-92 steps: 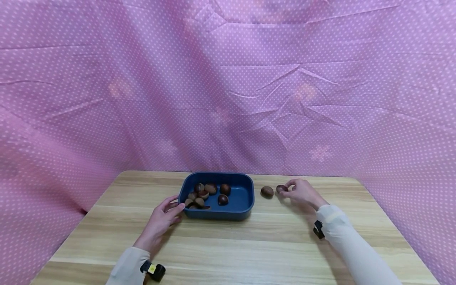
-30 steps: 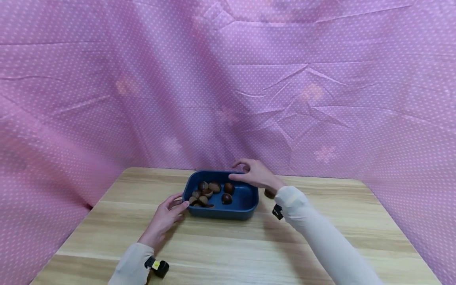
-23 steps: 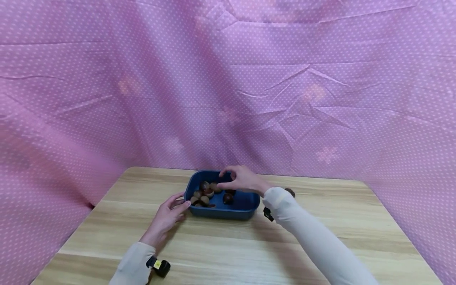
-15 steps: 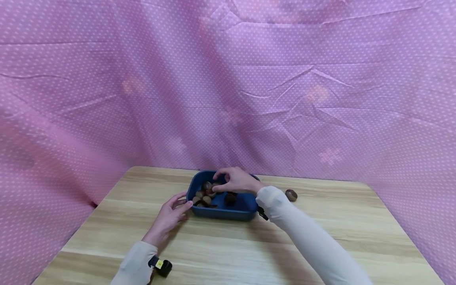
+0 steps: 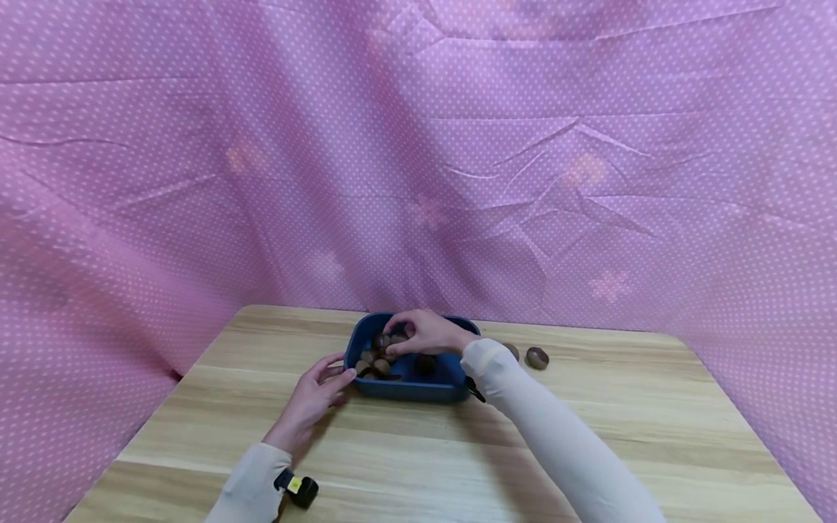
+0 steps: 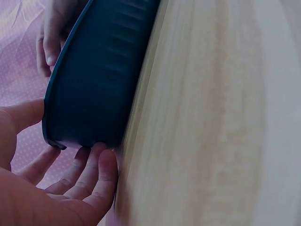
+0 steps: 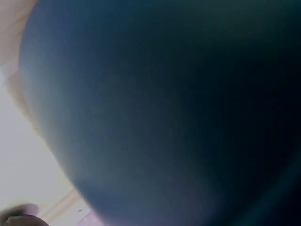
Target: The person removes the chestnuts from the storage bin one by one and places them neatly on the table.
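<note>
Pink dotted cloth hangs behind a wooden surface. The left hand grips one end of a blue box, thumb on the rim, fingers against the wall. Brown nuts lie inside, just by the curved fingers of the right hand; whether they pinch one is hard to tell. Two more nuts sit right of those fingers. Yellow label: too small to read.

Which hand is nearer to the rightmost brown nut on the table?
Right: the right hand is partly inside the blue box, left of the nut; the left hand holds the box's left end.
</note>
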The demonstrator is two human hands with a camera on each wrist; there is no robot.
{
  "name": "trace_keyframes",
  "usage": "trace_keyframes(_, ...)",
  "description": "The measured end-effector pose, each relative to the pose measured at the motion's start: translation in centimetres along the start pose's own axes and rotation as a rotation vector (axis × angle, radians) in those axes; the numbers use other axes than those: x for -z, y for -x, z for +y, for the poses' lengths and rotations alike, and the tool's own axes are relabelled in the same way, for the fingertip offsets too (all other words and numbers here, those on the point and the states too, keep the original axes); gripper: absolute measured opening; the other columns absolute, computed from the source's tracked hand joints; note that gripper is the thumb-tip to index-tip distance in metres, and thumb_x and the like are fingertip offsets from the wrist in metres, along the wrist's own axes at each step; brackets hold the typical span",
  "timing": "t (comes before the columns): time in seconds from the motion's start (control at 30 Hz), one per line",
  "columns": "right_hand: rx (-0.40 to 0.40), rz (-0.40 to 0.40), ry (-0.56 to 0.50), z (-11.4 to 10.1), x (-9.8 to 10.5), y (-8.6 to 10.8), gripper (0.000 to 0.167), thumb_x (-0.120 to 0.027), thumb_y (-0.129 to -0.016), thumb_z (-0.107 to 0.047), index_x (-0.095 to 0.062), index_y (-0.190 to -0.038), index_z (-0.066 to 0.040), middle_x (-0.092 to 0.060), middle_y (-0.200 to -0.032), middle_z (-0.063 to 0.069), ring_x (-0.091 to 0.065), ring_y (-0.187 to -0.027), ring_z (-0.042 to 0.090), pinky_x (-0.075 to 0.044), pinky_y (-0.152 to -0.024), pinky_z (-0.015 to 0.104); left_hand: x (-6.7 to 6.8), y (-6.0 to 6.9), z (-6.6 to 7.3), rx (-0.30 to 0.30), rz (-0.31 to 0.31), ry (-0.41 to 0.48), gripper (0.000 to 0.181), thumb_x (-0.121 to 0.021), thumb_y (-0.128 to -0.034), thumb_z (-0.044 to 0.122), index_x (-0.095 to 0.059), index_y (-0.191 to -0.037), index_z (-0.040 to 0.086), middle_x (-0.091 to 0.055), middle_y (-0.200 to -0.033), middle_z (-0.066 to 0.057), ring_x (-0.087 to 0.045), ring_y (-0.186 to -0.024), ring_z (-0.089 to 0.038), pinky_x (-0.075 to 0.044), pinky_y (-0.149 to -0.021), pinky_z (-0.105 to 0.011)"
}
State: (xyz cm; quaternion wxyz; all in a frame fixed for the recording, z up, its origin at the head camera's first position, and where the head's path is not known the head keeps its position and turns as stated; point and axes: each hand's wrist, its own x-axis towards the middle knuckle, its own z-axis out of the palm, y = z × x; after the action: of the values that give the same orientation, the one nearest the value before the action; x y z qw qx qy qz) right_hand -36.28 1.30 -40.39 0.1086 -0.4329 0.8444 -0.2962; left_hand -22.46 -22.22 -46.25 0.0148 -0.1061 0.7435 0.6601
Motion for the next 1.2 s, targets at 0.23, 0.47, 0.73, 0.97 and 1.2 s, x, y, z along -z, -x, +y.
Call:
trace_keyframes(0.23,-0.021,-0.018,0.009,-0.9,1.9,0.3,0.044,-0.074,-0.094,-0.041,-0.067,-0.129,-0.015,-0.05,-0.07,-0.004,-0.046,-0.062,0.009,-0.04,-0.06,0.023,0.4,0.2,0.1,0.003,0.002,-0.009,0.054,-0.068,-0.1,0.029,-0.049,-0.148,0.015,-0.055,-0.143,-0.019,-0.06,-0.122,-0.03,-0.054,-0.097,-0.042)
trace_keyframes(0.47,0.023,0.037,0.02,-1.9,4.3,-0.7,0.037,-0.075,-0.093,-0.042,-0.07,-0.124,-0.023,-0.051,-0.073,-0.002,-0.049,-0.073,0.011,-0.043,-0.074,0.027,0.5,0.1,0.5,-0.015,0.003,-0.005,0.054,-0.068,-0.1002,0.028,-0.049,-0.149,0.013,-0.055,-0.143,-0.019,-0.061,-0.12,-0.028,-0.054,-0.096,-0.041)
trace_keyframes(0.73,0.06,-0.052,-0.042,-0.9,2.6,-2.3,0.039,-0.077,-0.093,-0.033,-0.07,-0.124,-0.009,-0.042,-0.064,-0.004,-0.04,-0.056,0.009,-0.036,-0.057,0.022,0.0,0.0,-0.2,-0.052,0.013,0.009,0.052,-0.07,-0.0986,0.023,-0.052,-0.145,0.01,-0.06,-0.135,-0.018,-0.063,-0.107,-0.021,-0.055,-0.086,-0.035)
trace_keyframes(0.97,0.041,-0.144,-0.041,-0.7,1.4,-2.8,0.043,-0.081,-0.089,-0.03,-0.07,-0.125,-0.008,-0.042,-0.064,-0.005,-0.039,-0.055,0.007,-0.035,-0.055,0.021,-0.1,0.0,-0.1,-0.048,0.019,0.001,0.051,-0.07,-0.0985,0.024,-0.053,-0.145,0.011,-0.06,-0.135,-0.019,-0.063,-0.109,-0.024,-0.055,-0.087,-0.037)
trace_keyframes(1.2,0.071,-0.219,0.018,-0.7,0.2,-3.6,0.04,-0.082,-0.088,-0.027,-0.071,-0.122,-0.009,-0.057,-0.073,0.001,-0.046,-0.062,0.006,-0.039,-0.061,0.02,0.0,0.2,0.0,-0.041,0.027,-0.004,0.051,-0.071,-0.0982,0.024,-0.053,-0.145,0.011,-0.061,-0.134,-0.019,-0.064,-0.106,-0.024,-0.055,-0.085,-0.036)
